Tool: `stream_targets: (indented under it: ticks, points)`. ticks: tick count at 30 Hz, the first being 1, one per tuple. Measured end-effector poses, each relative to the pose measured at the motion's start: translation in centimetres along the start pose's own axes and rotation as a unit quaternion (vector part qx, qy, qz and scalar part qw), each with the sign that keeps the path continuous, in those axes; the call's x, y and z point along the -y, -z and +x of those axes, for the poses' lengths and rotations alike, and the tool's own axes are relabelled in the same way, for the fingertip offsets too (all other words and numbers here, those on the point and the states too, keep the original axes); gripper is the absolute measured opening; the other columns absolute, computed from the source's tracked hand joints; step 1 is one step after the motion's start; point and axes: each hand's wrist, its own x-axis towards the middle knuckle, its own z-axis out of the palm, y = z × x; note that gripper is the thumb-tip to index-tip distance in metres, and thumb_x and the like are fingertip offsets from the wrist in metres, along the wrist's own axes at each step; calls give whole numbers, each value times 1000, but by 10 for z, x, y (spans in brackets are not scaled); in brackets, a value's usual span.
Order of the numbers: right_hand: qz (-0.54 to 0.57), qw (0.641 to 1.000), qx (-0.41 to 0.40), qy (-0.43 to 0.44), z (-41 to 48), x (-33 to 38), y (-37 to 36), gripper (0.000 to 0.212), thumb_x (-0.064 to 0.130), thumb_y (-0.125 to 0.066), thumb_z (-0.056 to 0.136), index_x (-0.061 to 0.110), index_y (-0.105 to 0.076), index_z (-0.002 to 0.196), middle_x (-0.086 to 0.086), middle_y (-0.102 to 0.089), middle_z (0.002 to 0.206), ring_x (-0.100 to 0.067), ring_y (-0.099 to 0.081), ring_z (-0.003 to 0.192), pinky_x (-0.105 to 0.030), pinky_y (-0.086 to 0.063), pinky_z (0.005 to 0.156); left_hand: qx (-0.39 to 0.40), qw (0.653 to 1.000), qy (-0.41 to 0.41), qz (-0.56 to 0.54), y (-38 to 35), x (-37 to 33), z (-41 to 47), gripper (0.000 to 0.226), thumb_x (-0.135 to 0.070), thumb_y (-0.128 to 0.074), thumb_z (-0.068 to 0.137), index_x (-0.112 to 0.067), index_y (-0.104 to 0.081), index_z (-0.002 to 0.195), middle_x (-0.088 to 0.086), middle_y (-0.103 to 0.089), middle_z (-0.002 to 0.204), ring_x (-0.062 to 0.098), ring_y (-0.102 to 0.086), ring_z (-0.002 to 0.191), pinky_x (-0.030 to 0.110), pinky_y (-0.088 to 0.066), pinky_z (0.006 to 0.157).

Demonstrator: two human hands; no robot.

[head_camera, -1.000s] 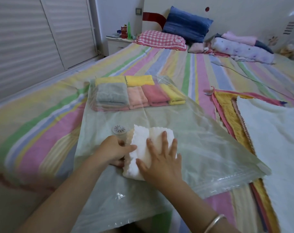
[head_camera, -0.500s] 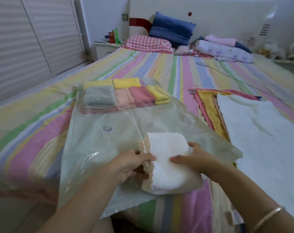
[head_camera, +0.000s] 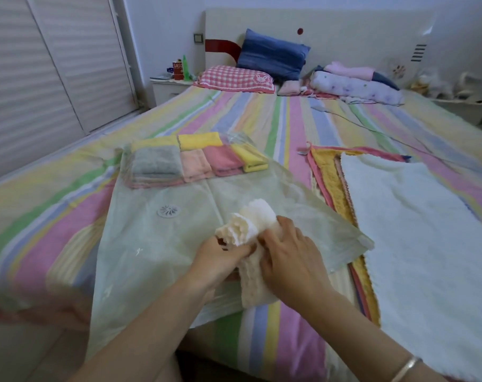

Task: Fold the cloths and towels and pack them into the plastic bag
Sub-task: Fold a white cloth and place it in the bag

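Head view. Step in hand: packing. One folded white cloth (head_camera: pixel 255 221) is held in both hands above the near end of the plastic bag (head_camera: pixel 151 252). It is not inside yet, as far as I can tell. Its top is bunched and raised, and its lower end hangs down past the bag's near edge.

The bag lies flat on the bed (head_camera: pixel 41 205), with the round valve (head_camera: pixel 168 211) facing up. A row of folded cloths (head_camera: pixel 195 161) is already packed at its far end: grey, pink, yellow. More work waits to the right, where a white towel (head_camera: pixel 416 232) lies spread over a yellow towel (head_camera: pixel 326 180), just beside the bag and unfolded.

Next move, my guess: find the bag's mouth at the near edge, lift the top layer, and slide the cloth in flat toward the packed row. It looks loose now, so it likely needs squaring first. I can't tell whether the mouth is already open.

Hands: the left hand (head_camera: pixel 220 256) comes in from lower left, fingers curled round the cloth's left edge, thumb on top. The right hand (head_camera: pixel 288 257) comes from lower right with its back to the camera, fingers wrapped over the cloth's right side. Its fingertips are hidden in the fabric. There is a bracelet (head_camera: pixel 405 368) on that wrist. The two hands sit close together, nearly touching, with the cloth between them.
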Motion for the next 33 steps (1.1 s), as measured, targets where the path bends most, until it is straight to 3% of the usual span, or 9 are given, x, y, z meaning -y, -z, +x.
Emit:
stream_targets:
  ticks: [2,5,11,13,15,18,22,26,33]
  points:
    - [39,994,101,-33,-6,3,9,61,68,-23,79,22,-49,110,-7,-37,135,-27,-49,105,-39,-43,81,1,1000,-14,-4,-2,-5,-4,24,-30,-74,83,-14,-63,98,5,-74,82,13,-71,67,26,-57,56]
    - [12,984,165,-60,-8,4,16,100,93,-34,57,22,-35,127,-4,-22,139,-26,-38,119,-42,-41,91,79,997,7,-3,1,-14,-7,37,-49,-53,93,-16,-61,108,14,-74,95,27,-73,82,35,-59,69]
    - [-37,987,131,-88,-6,-15,7,69,57,-59,73,19,-32,123,-6,-28,130,-28,-40,114,-39,-39,83,184,974,-56,118,15,-6,-5,22,-22,-43,102,-19,-54,121,7,-74,103,23,-72,90,40,-58,83]
    - [-100,986,115,-70,-6,-21,10,61,54,-56,77,20,-37,124,-6,-31,127,-28,-42,109,-39,-35,78,133,912,-166,351,23,13,1,26,-29,-58,92,-26,-53,118,-8,-71,102,10,-68,92,38,-54,86]
    - [-167,982,82,-44,-9,-24,12,50,44,-55,78,21,-44,122,-7,-36,125,-28,-44,103,-39,-30,74,111,790,-246,551,28,29,1,46,-57,-60,75,-31,-53,112,-14,-62,108,7,-59,102,31,-48,88]
    - [-213,974,79,-14,-16,-29,9,43,32,-54,76,25,-51,119,-6,-41,124,-29,-45,103,-42,-31,82,141,721,-280,618,29,43,4,60,-71,-59,62,-30,-54,105,-11,-56,112,11,-51,106,28,-42,88]
    - [-219,969,113,-35,-24,-38,-7,48,42,-53,78,27,-47,123,-9,-37,133,-33,-44,113,-52,-27,101,129,752,-274,585,32,43,7,47,-61,-70,67,-31,-56,100,-16,-57,113,7,-50,106,29,-44,87]
    - [-210,971,94,-62,-26,-47,-13,60,67,-57,67,22,-58,106,-11,-53,117,-34,-55,95,-48,-38,81,166,771,-231,569,40,37,12,63,-82,-53,54,-35,-57,97,-20,-60,115,2,-52,106,30,-46,88]
    - [-45,997,26,-58,-29,-57,10,43,40,-66,71,20,-51,106,-5,-50,122,-33,-54,102,-39,-41,76,147,845,-208,470,49,31,14,19,-50,-69,81,-33,-72,88,-22,-70,100,-1,-64,89,28,-53,83]
